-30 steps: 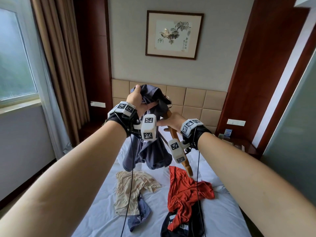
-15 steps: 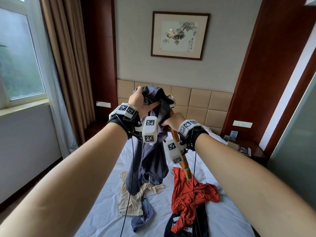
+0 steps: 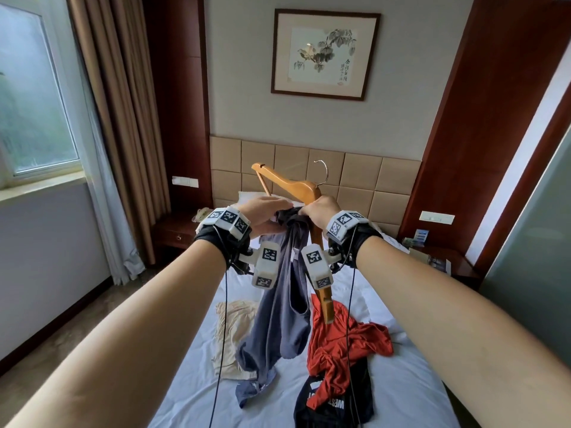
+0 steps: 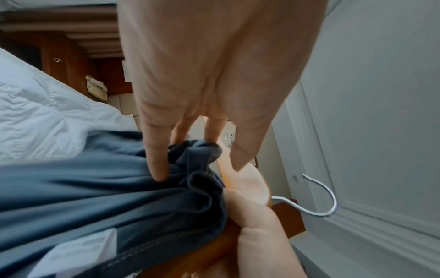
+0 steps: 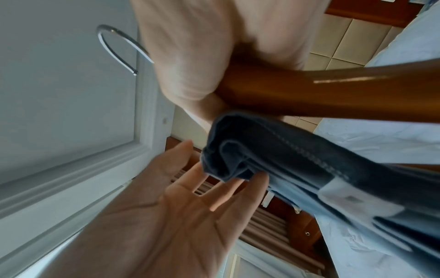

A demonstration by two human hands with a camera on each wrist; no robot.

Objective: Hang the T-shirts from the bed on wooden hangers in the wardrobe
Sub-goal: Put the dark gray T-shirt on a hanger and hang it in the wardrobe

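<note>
Clutter on the bed fills the lower middle of my head view: a beige T-shirt left of centre, a red T-shirt to its right draped over a black printed T-shirt, all on the white sheet. Higher up I see a padded headboard, a framed ink painting at the top centre, brown curtains and a window at the left edge. Cables from my wrist rigs hang down across the shirts.

Both forearms reach up to the frame's centre. My right hand is clenched round the neck of the wooden hanger, just under its metal hook, and pins the bunched collar of the blue-grey T-shirt against the wood. One hanger arm points to the upper left, the other runs down behind my right wrist toward the red shirt. The blue-grey shirt dangles from that grip, its hem reaching the bed. My left hand sits just beside it, fingers straight and spread, tips touching the gathered fabric without closing on it.
</note>
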